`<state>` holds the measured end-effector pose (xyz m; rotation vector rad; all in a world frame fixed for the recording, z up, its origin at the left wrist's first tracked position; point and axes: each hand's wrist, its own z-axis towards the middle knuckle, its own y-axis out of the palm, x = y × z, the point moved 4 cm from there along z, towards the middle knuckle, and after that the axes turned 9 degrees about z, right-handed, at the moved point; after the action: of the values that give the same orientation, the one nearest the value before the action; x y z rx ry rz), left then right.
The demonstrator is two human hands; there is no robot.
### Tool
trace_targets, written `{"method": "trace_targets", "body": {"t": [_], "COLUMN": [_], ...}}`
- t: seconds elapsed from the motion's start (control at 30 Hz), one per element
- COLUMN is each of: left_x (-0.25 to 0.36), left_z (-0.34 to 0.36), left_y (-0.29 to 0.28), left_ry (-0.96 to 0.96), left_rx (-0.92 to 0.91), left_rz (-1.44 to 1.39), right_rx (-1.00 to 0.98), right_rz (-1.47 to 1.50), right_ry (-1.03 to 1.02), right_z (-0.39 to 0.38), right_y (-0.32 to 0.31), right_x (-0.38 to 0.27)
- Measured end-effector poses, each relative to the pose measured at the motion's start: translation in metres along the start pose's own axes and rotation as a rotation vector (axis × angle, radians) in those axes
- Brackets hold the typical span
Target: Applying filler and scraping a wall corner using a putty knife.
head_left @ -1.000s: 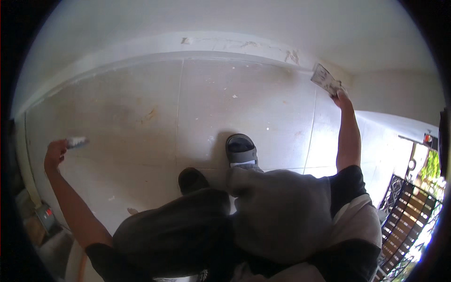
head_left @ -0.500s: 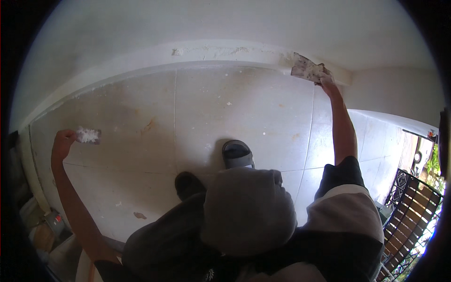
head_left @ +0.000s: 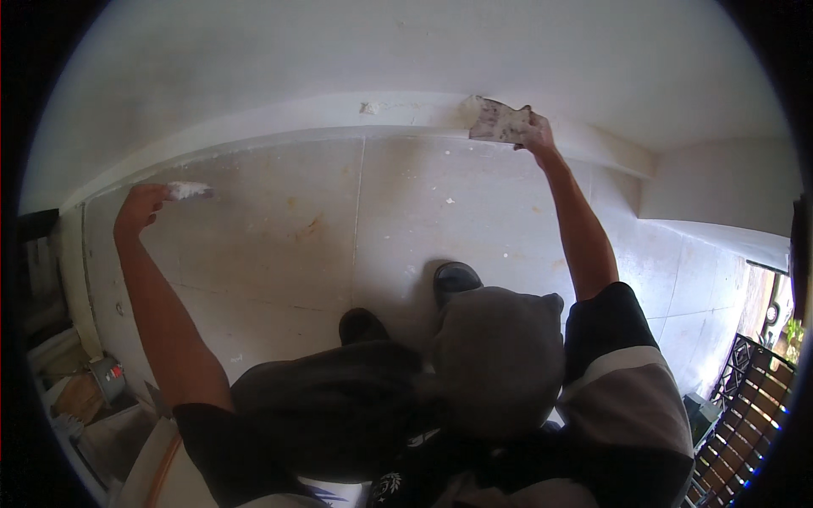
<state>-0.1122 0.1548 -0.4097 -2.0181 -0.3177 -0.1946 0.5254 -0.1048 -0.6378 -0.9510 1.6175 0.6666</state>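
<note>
My right hand (head_left: 534, 135) grips a wide, stained putty knife (head_left: 498, 120), its blade against the low band (head_left: 423, 108) at the foot of the white wall (head_left: 406, 46), where rough white patches show. My left hand (head_left: 142, 206) is out to the left, fingers closed on a smaller scraper (head_left: 186, 190) with white paste on it, over the tiled floor (head_left: 271, 220). Below are my two dark sandals (head_left: 456, 281) and my clothed legs.
A black metal slatted gate (head_left: 745, 406) is at the lower right, near a bright opening with plants (head_left: 793, 339). A grey box (head_left: 108, 379) with a red mark and other clutter lie at the lower left. A wall ledge (head_left: 711, 182) juts out on the right.
The putty knife in my right hand has moved leftward along the base of the wall and a little up. My left hand with the scraper has moved up and inward.
</note>
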Motion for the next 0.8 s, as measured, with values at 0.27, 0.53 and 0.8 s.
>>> {"method": "trace_targets", "body": {"t": [0.27,0.53,0.8], "left_x": [-0.008,0.004,0.025], "left_z": [0.043,0.077,0.075], "left_y": [0.022,0.055,0.051], "left_ry": [0.078,0.087,0.151], "left_rx": [-0.07,-0.118,-0.064], "left_rz": [-0.005,0.04,0.048], "right_rx": [0.052,-0.087,-0.66], "right_rz": [-0.229,-0.438,-1.289], "right_ry": [-0.032,-0.146,-0.455], "right_z": [0.007,0.026,0.001], "right_y": [0.114,0.151,0.169], "right_x": [-0.055,-0.076,-0.129]}}
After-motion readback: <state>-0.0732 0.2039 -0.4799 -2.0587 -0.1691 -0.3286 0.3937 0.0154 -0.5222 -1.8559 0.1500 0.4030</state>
